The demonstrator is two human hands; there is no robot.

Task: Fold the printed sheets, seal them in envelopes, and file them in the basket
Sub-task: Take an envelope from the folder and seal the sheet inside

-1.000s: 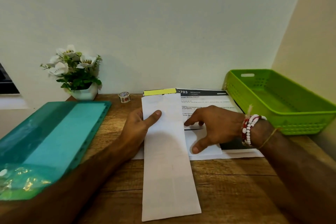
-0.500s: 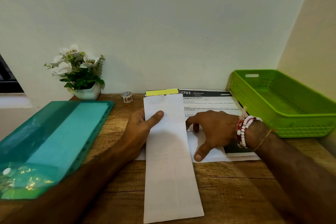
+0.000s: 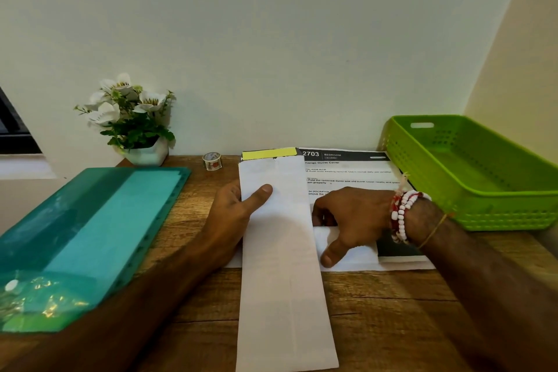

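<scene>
Two hands: both are on the papers at mid-table (image 3: 392,311). The left hand (image 3: 232,211) is at the envelope (image 3: 283,266) and the right hand (image 3: 356,217) is on the sheet (image 3: 347,172).
Left fingers: the thumb (image 3: 259,195) lies over the envelope's left edge and pinches it against fingers hidden beneath.
Right fingers: they are bent, with the tips down on the sheet just beside the envelope's right edge. The thumb (image 3: 332,254) is spread away from them and presses a white patch. I cannot tell whether they pinch any paper.
Key relation: the sheet lies under the envelope and to its right, so it is directly beneath the right hand, which is the nearer one. The left hand is across the envelope from it.
Envelope axis: the long side runs straight away from the person. The far end covers the sheet's top-left corner and the near end reaches the bottom of the view.
Envelope look: long, plain white and flat, with a faint seam down the middle.
Sheet look: it has a black header band, a yellow strip at the far edge and lines of print running left to right. The near part shows white, probably turned up in a fold.
Sheet place: flat on the table against the wall, with its right edge just beside the basket (image 3: 471,208).
Basket: green and perforated, on the right arm's side.
Step, as judged: the fold is unfinished and nothing is sealed or filed yet.
Elsewhere: a teal folder (image 3: 99,220) on the left, and a plant (image 3: 129,118) and tape (image 3: 212,161) by the wall.
</scene>
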